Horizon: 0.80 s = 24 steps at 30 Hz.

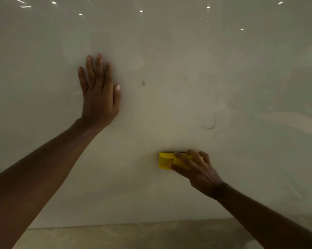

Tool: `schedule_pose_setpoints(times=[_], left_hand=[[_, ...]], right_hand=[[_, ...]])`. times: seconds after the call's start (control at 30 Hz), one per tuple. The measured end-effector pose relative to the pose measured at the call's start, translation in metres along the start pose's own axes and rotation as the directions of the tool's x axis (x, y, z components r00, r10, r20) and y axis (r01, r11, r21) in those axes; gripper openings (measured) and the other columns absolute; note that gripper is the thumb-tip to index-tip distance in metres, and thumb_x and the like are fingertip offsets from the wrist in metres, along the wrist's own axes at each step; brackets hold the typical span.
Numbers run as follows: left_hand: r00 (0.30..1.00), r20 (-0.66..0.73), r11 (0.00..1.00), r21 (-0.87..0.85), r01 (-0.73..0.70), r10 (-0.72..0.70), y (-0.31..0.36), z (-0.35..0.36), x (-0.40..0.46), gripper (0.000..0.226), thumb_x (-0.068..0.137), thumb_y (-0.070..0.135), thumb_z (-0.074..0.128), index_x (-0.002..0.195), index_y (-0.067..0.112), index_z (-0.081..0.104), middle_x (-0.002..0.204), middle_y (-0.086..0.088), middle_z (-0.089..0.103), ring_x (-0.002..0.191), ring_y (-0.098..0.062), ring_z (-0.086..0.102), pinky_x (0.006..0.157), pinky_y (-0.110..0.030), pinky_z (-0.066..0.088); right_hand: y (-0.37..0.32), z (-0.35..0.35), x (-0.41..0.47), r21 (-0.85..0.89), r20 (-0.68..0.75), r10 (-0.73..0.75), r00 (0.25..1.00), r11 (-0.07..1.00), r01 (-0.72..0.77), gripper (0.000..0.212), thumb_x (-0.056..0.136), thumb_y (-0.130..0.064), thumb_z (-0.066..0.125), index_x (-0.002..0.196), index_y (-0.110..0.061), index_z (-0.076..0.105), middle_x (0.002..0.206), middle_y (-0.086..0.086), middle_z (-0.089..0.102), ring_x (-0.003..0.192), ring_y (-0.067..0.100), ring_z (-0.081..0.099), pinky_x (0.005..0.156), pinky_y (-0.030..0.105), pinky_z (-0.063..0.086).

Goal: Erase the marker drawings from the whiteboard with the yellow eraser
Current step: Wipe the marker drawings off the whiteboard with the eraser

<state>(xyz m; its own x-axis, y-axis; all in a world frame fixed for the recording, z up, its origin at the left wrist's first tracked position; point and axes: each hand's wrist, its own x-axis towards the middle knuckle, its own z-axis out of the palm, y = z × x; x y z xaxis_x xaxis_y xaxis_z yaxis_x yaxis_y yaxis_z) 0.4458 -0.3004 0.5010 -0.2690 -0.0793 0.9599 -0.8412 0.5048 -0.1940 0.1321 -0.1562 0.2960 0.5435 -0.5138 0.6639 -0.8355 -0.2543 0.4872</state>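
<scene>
A glossy whiteboard (169, 42) fills almost the whole view. My right hand (196, 168) presses the yellow eraser (165, 161) flat against the board's lower middle, fingers over its right part. My left hand (99, 94) lies flat on the board at the upper left, fingers spread and pointing up. A small dark marker spot (143, 83) sits right of my left thumb. A faint curved marker line (211, 124) shows above and right of the eraser, amid pale smears.
The board's bottom edge (115, 225) runs across the lower view, with a beige floor (124, 238) below it. Ceiling lights reflect in the board's top part.
</scene>
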Motion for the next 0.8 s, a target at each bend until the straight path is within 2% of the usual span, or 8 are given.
schedule_pose_setpoints(times=[0.07, 0.17, 0.37, 0.43, 0.5, 0.57, 0.7, 0.8], left_hand=[[1.000, -0.002, 1.000, -0.001, -0.007, 0.007, 0.008, 0.001, 0.004, 0.056, 0.111, 0.022, 0.040, 0.158, -0.007, 0.029, 0.165, -0.037, 0.020, 0.153, -0.057, 0.015, 0.127, -0.054, -0.007], [1.000, -0.003, 1.000, -0.018, -0.009, 0.009, 0.018, 0.005, 0.010, 0.057, 0.111, 0.023, 0.040, 0.158, -0.007, 0.029, 0.166, -0.036, 0.020, 0.154, -0.057, 0.014, 0.127, -0.055, -0.006], [1.000, 0.002, 1.000, -0.015, 0.000, 0.000, 0.026, 0.007, 0.010, 0.057, 0.111, 0.023, 0.038, 0.159, -0.007, 0.028, 0.166, -0.035, 0.019, 0.154, -0.055, 0.014, 0.126, -0.058, -0.003], [1.000, 0.008, 1.000, -0.010, 0.001, -0.001, 0.025, 0.006, 0.009, 0.057, 0.111, 0.024, 0.038, 0.159, -0.007, 0.027, 0.167, -0.035, 0.019, 0.155, -0.054, 0.013, 0.126, -0.056, -0.005], [1.000, 0.021, 1.000, -0.002, -0.004, 0.004, 0.022, 0.004, 0.009, 0.058, 0.111, 0.025, 0.037, 0.159, -0.006, 0.027, 0.167, -0.035, 0.018, 0.156, -0.054, 0.012, 0.126, -0.058, -0.005], [0.999, 0.032, 1.000, 0.011, -0.006, 0.006, 0.021, 0.002, 0.007, 0.058, 0.111, 0.026, 0.035, 0.159, -0.005, 0.026, 0.168, -0.034, 0.016, 0.157, -0.052, 0.010, 0.126, -0.058, -0.006], [1.000, 0.022, 1.000, -0.003, -0.001, 0.001, 0.024, 0.002, 0.007, 0.059, 0.110, 0.027, 0.034, 0.158, -0.005, 0.027, 0.168, -0.034, 0.016, 0.158, -0.046, 0.006, 0.126, -0.055, -0.009], [1.000, 0.019, 1.000, 0.000, 0.002, -0.002, 0.029, 0.006, 0.012, 0.058, 0.109, 0.026, 0.034, 0.157, -0.006, 0.028, 0.167, -0.034, 0.017, 0.157, -0.052, 0.009, 0.126, -0.056, -0.008]], right_hand=[[0.020, -0.009, -0.007, -0.021, 0.002, -0.037, 0.999, 0.999, 0.037, 0.069, 0.082, -0.004, 0.053, 0.141, -0.040, 0.049, 0.148, 0.002, 0.043, 0.124, 0.035, 0.044, 0.096, 0.047, 0.034], [0.075, -0.046, 0.010, 0.011, -0.152, 0.244, 0.958, 0.969, -0.246, 0.050, 0.091, -0.005, 0.059, 0.132, -0.034, 0.060, 0.138, 0.006, 0.054, 0.114, 0.040, 0.054, 0.090, 0.047, 0.036], [0.111, -0.063, 0.020, 0.294, -0.432, 0.817, 0.382, 0.528, -0.796, 0.058, 0.091, -0.014, 0.062, 0.146, -0.028, 0.047, 0.150, 0.019, 0.041, 0.129, 0.039, 0.040, 0.098, 0.044, 0.035], [0.073, -0.039, 0.015, 0.251, -0.399, 0.747, 0.532, 0.646, -0.720, 0.057, 0.091, -0.009, 0.063, 0.143, -0.029, 0.050, 0.148, 0.018, 0.045, 0.126, 0.042, 0.046, 0.099, 0.049, 0.038], [0.035, -0.015, -0.004, 0.149, -0.213, 0.478, 0.852, 0.878, -0.456, 0.058, 0.091, -0.004, 0.059, 0.139, -0.035, 0.053, 0.148, 0.005, 0.048, 0.123, 0.039, 0.050, 0.095, 0.052, 0.042], [0.019, -0.007, -0.026, 0.043, -0.073, 0.171, 0.983, 0.985, -0.168, 0.066, 0.084, -0.005, 0.060, 0.138, -0.042, 0.052, 0.148, 0.000, 0.044, 0.124, 0.034, 0.046, 0.096, 0.049, 0.039], [0.076, -0.032, -0.024, 0.008, -0.177, 0.262, 0.949, 0.964, -0.265, 0.059, 0.084, -0.011, 0.071, 0.135, -0.037, 0.057, 0.144, 0.007, 0.050, 0.119, 0.039, 0.052, 0.094, 0.046, 0.038], [0.143, -0.060, -0.018, 0.180, -0.410, 0.742, 0.531, 0.636, -0.750, 0.047, 0.092, -0.021, 0.062, 0.139, -0.025, 0.056, 0.144, 0.020, 0.049, 0.121, 0.043, 0.050, 0.095, 0.049, 0.041]])
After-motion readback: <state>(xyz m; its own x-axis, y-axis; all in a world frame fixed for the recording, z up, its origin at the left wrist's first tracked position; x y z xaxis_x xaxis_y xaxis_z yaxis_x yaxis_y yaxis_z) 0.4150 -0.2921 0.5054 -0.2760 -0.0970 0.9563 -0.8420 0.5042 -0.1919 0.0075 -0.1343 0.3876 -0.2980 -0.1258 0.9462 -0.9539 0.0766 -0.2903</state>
